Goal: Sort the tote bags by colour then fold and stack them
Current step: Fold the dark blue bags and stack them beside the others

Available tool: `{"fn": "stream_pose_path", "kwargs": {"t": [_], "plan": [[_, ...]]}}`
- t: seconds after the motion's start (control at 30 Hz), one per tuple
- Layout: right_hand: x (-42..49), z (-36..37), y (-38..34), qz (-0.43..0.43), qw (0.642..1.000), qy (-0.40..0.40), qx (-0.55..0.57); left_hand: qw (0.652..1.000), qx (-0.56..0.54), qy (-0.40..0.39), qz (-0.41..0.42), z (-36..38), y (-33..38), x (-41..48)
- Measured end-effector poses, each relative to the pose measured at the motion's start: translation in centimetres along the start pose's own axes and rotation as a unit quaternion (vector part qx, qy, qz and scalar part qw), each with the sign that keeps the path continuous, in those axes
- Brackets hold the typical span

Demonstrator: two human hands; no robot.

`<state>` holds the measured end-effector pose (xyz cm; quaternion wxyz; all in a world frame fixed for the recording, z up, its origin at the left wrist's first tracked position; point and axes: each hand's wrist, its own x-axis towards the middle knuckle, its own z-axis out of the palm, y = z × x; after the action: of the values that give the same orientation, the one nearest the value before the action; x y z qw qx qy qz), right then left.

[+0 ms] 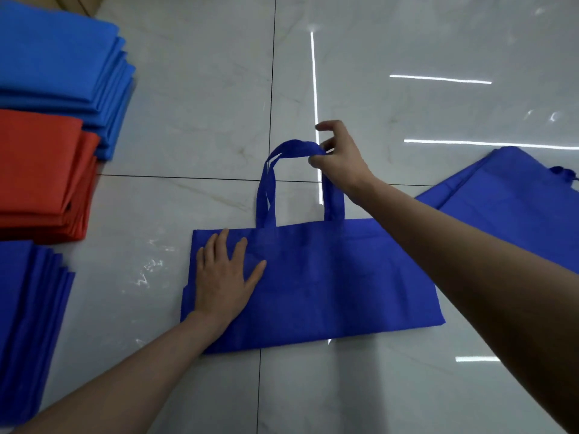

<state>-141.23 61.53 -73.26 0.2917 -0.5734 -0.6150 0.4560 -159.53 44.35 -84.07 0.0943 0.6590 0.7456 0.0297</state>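
Observation:
A dark blue tote bag (329,283) lies flat on the tiled floor in front of me, its handles (294,148) pointing away. My left hand (225,277) presses flat on the bag's left part with fingers spread. My right hand (338,155) pinches the top of the handles, lifted a little off the floor. To the left lie three folded stacks: light blue bags (59,61) farthest, orange-red bags (40,173) in the middle, dark blue bags (28,324) nearest.
More dark blue bags (513,202) lie unfolded on the floor at the right, partly behind my right forearm. The glossy grey floor tiles (194,104) reflect ceiling lights. A brown edge shows at the top left corner.

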Motion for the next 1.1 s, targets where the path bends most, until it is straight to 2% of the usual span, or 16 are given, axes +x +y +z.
{"fn": "stream_pose_path", "kwargs": {"t": [0.07,0.1,0.17,0.2,0.23,0.43,0.53,0.67,0.8,0.87,0.93,0.97,1.03,1.1], "plan": [[-1.3,0.3,-0.8,-0.063,0.993,-0.019,-0.098,1.0,0.01,-0.002,-0.003,-0.3,0.3,-0.6],[-2.0,0.4,-1.0,-0.101,0.976,-0.028,-0.19,1.0,0.016,-0.002,-0.005,-0.4,0.4,-0.9],[-3.5,0.7,-0.8,-0.162,0.913,-0.045,-0.37,1.0,0.023,0.006,-0.01,-0.8,0.5,-1.2],[-4.3,0.7,-0.5,-0.182,0.888,-0.053,-0.419,0.999,0.027,0.012,-0.013,-1.0,0.5,-1.3],[-5.1,0.7,-0.3,-0.203,0.872,-0.059,-0.442,0.999,0.032,0.014,-0.018,-1.3,0.5,-1.4],[-10.3,0.4,1.4,-0.336,0.827,-0.089,-0.442,0.997,0.049,0.023,-0.054,-2.6,-0.3,-2.1],[-12.6,-0.1,3.4,-0.373,0.794,-0.068,-0.475,0.992,0.073,-0.03,-0.097,-3.1,-0.5,-2.5],[-15.8,-1.0,6.1,-0.354,0.793,-0.049,-0.493,0.982,0.113,-0.111,-0.101,-4.3,-0.7,-2.5],[-18.1,-0.7,9.4,-0.304,0.781,-0.089,-0.538,0.964,0.134,-0.211,-0.089,-5.3,-0.8,-2.2],[-18.9,0.0,10.6,-0.284,0.776,-0.115,-0.552,0.943,0.14,-0.29,-0.085,-6.2,-0.7,-1.5],[-19.3,0.4,11.4,-0.269,0.785,-0.125,-0.544,0.906,0.124,-0.398,-0.078,-7.0,-0.5,-0.3],[-19.5,0.5,11.6,-0.266,0.791,-0.126,-0.537,0.896,0.113,-0.424,-0.072,-7.2,-0.6,0.4],[-19.4,0.5,11.9,-0.263,0.798,-0.128,-0.527,0.925,0.072,-0.373,-0.024,-7.3,-0.6,1.5],[-19.1,0.3,11.9,-0.261,0.802,-0.134,-0.521,0.958,0.006,-0.273,0.082,-6.8,-0.5,1.6]]}}
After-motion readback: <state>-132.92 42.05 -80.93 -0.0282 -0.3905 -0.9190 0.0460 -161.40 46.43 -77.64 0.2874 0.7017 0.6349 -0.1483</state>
